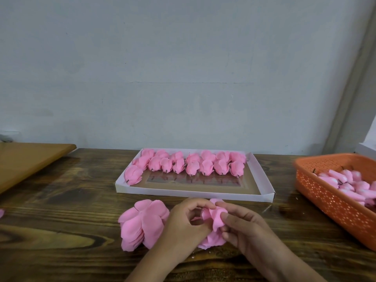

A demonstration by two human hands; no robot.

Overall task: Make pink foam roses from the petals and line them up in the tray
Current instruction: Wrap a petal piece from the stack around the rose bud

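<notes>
Both hands are meeting over the near edge of a dark wood table (pixel 61 231). The left hand (pixel 183 226) and right hand (pixel 242 231) are both pinching a half-made rose (pixel 213 218), fingers closed on its petals. A loose petal stack (pixel 140 222) is sitting just left of the left hand, touching the tabletop. Past that, a white tray (pixel 262 180) is holding two rows of finished roses (pixel 191 164) along its far side, with the near half bare. An orange basket (pixel 333 198) with pink buds is hanging off the right edge, a tan board (pixel 26 159) is lying at the left, and a pale wall (pixel 183 68) is closing off the back.
</notes>
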